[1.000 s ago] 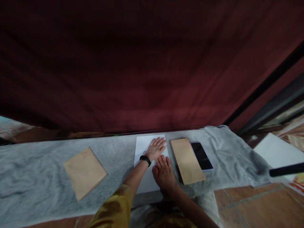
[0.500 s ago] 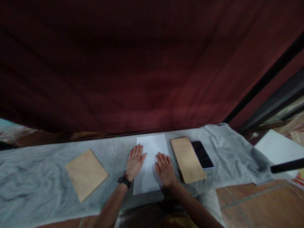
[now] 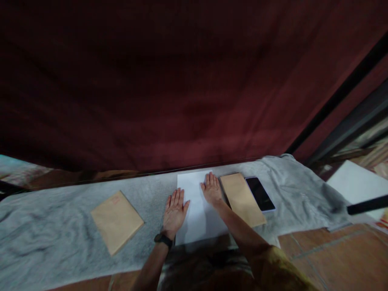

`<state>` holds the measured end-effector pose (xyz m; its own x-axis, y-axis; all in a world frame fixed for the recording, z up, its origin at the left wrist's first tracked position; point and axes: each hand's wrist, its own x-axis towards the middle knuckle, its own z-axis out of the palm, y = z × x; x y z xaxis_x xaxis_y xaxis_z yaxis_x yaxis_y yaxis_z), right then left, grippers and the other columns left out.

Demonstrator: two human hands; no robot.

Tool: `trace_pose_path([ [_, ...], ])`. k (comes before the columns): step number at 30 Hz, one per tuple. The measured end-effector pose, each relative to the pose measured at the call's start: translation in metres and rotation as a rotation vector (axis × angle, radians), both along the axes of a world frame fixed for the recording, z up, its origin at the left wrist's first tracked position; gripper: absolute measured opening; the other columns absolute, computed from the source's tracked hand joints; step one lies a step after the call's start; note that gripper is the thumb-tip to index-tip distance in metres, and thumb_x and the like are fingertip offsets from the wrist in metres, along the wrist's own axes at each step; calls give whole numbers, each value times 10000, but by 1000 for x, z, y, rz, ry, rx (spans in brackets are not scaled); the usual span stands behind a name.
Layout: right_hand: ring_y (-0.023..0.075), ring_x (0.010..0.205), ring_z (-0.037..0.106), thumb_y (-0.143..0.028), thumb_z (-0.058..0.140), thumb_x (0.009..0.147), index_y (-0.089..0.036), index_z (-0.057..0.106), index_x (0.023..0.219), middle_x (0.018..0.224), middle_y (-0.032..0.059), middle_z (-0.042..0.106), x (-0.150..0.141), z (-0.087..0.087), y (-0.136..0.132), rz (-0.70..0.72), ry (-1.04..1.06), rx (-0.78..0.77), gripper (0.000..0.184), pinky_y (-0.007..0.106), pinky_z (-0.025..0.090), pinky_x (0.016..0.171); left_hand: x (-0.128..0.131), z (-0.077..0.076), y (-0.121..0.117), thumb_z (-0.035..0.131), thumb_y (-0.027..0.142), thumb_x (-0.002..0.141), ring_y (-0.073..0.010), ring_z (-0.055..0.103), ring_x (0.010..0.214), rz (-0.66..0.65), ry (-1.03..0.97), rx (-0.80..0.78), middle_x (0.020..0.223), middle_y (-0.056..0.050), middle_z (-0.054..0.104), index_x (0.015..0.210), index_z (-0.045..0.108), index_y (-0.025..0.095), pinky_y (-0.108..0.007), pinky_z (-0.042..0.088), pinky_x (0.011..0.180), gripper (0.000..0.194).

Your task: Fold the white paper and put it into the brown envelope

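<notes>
A white sheet of paper (image 3: pixel 194 220), possibly a stack, lies flat on a grey cloth-covered surface in front of me. My left hand (image 3: pixel 175 212), with a dark watch on its wrist, rests flat along the paper's left edge, fingers outstretched. Near the paper's top right corner, my right hand (image 3: pixel 211 190) also lies flat with its fingers extended. Just right of the paper is a brown envelope stack (image 3: pixel 242 198), partly covered by my right forearm. A second pile of brown envelopes (image 3: pixel 117 222) sits turned at an angle to the left.
A dark-screened phone (image 3: pixel 260 195) lies beside the right-hand envelopes. The grey cloth (image 3: pixel 60 226) spreads along the whole surface. Behind it hangs a dark red curtain (image 3: pixel 194 101). A white board (image 3: pixel 357 184) and a black bar (image 3: pixel 368 205) stand at far right, above tiled floor (image 3: pixel 330 250).
My right hand has slid up the paper to its top right corner. My left hand stays at the left edge. The whole view has shifted slightly.
</notes>
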<state>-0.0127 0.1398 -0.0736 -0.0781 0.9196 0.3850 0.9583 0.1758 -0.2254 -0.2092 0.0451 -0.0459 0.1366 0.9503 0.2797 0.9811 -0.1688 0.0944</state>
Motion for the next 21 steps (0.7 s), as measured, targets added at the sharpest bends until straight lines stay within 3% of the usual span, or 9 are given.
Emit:
trace_pose_path([
  [7,367,1475,392,-393,360,1062,0,355,1553,1585,276,372,2,-8,-65,13,-2,60,629,568,339,1182,0,-1,1,305,474,1050,-288,379,1496,10,1,-9,1583,-140,436,1559,404,125,-499,283,1234,625],
  [14,350,1507,332,-428,418,1050,-9,330,1566,1609,255,341,14,2,-124,51,-29,58,670,534,304,1221,1,0,-2,290,475,1051,-287,376,1498,19,8,-15,1568,-160,455,1551,414,111,-509,284,1232,630],
  [17,350,1515,315,-437,433,1044,-15,354,1555,1622,245,323,21,4,-141,89,-25,39,667,525,312,1220,2,1,-15,308,477,1050,-290,377,1497,14,-7,-26,1579,-146,446,1554,416,145,-513,281,1232,613],
  [21,352,1510,331,-406,451,1036,-28,365,1552,1625,237,321,31,2,-161,138,-21,30,645,521,318,1219,2,3,-49,343,463,1048,-310,358,1505,-67,22,-33,1609,-138,397,1544,437,160,-533,272,1233,589],
])
